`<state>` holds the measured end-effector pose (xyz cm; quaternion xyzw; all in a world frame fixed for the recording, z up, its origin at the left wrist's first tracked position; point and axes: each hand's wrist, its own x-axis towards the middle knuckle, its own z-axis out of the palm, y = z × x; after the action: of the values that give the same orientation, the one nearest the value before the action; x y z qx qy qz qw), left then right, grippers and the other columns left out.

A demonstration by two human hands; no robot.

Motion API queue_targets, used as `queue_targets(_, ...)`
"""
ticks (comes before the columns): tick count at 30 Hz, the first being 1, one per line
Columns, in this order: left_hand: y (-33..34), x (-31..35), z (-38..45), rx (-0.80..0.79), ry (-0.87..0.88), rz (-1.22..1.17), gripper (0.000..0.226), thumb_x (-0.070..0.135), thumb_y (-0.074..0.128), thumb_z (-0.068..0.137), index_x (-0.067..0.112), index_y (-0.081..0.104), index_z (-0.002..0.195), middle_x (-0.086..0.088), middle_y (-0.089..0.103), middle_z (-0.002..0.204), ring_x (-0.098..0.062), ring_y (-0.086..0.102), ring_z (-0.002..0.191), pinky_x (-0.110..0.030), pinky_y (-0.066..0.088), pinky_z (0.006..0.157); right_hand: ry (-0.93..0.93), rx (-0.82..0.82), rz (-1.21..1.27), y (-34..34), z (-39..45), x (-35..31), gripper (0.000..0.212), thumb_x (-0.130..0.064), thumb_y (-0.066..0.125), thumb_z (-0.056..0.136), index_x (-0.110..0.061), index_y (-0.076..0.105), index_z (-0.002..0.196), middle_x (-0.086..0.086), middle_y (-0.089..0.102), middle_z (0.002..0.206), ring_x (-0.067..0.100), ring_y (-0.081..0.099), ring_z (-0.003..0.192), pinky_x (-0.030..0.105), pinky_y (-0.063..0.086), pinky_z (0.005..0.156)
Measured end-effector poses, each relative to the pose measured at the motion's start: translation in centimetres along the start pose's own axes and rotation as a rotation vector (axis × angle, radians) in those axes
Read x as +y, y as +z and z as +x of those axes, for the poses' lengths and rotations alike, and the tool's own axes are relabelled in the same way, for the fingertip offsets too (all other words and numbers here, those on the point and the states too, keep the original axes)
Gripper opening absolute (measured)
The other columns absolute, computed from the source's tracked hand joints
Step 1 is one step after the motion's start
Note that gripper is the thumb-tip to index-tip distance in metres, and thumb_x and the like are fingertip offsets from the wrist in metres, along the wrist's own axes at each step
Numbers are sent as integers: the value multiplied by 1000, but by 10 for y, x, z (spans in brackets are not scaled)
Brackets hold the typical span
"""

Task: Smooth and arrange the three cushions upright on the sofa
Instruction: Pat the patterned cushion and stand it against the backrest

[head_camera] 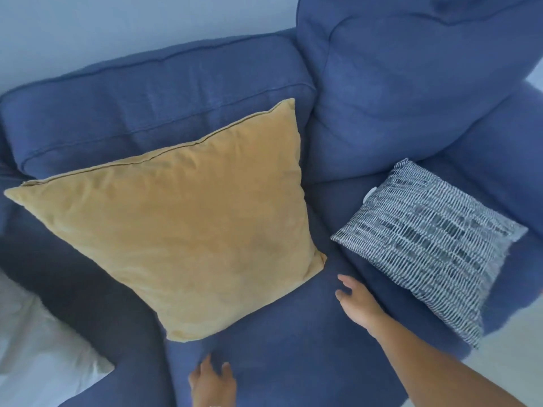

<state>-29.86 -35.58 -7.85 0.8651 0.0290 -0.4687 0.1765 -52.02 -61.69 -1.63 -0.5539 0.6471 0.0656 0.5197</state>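
Observation:
A large mustard-yellow cushion leans back against the blue sofa's backrest on the left of the seat. A smaller cushion with a dark blue and white dashed pattern lies tilted on the right of the seat, near the armrest. Only these two cushions are in view. My right hand hovers over the bare seat between the two cushions, fingers apart, holding nothing. My left hand is at the bottom edge over the seat's front, fingers spread, also holding nothing.
A big loose blue back cushion stands at the upper right. The sofa's left armrest runs along the lower left, with white fabric beyond it. Pale wall lies behind, pale floor at the right.

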Motion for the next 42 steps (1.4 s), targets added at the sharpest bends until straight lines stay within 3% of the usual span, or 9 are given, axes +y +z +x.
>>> queue_targets(6,72,105,-95,-132,430,59,36,29,48,100,26,51,136,7,38,141,-7,49,99,-18,53,63,-93,177,106,-78,1,13,41,-17,47,102,-18,53,143,0,51,150,19,48,137,30,37,109)
queue_targets(9,107,164,-128,-239,589,39,37,33,48,99,32,50,136,15,39,140,-7,47,116,-45,56,93,-178,231,159,-126,9,8,34,-15,48,102,-18,62,133,-1,59,141,18,53,131,25,42,98)
queue_targets(13,167,236,-146,-281,669,47,43,36,48,99,30,45,142,11,44,145,-10,49,129,-33,42,109,-323,271,70,-197,40,7,31,-15,48,102,-18,65,128,-3,59,134,11,51,126,27,38,101)
queue_targets(18,257,307,-141,-344,161,-240,84,63,57,83,20,31,150,-10,67,115,-28,65,105,-38,53,80,-430,428,-89,-289,113,12,25,-17,54,99,-19,68,119,2,63,126,22,60,117,37,46,102)
queue_targets(23,333,339,-109,-211,-34,-460,151,94,61,44,10,9,158,-13,31,160,-37,35,144,-49,34,116,-282,360,-512,-355,189,43,75,-69,32,95,-24,35,154,6,36,161,31,30,150,55,26,120)
queue_targets(29,338,356,-148,-14,369,-504,51,28,64,94,24,44,141,4,62,130,-20,59,122,-39,46,103,-110,200,-267,-369,188,74,96,-83,23,85,-22,16,160,8,55,142,28,60,117,46,47,101)
queue_targets(34,322,371,-132,-16,485,-267,67,30,57,97,19,24,154,9,37,151,-20,44,136,-41,38,113,-54,345,11,-365,159,112,92,-79,30,88,-14,32,154,2,53,123,32,55,116,51,43,99)
queue_targets(37,322,378,-140,89,455,130,72,36,52,97,18,15,156,-16,34,151,-36,37,137,-48,34,113,-43,461,-167,-368,156,112,82,-69,37,94,-14,32,155,16,45,147,39,41,135,58,36,108)
queue_targets(42,347,407,-165,336,976,297,64,43,40,100,21,21,157,-9,18,164,-31,10,154,-47,18,121,-590,636,-374,-359,173,46,58,-44,43,101,-15,42,151,16,40,155,36,35,145,54,32,115)
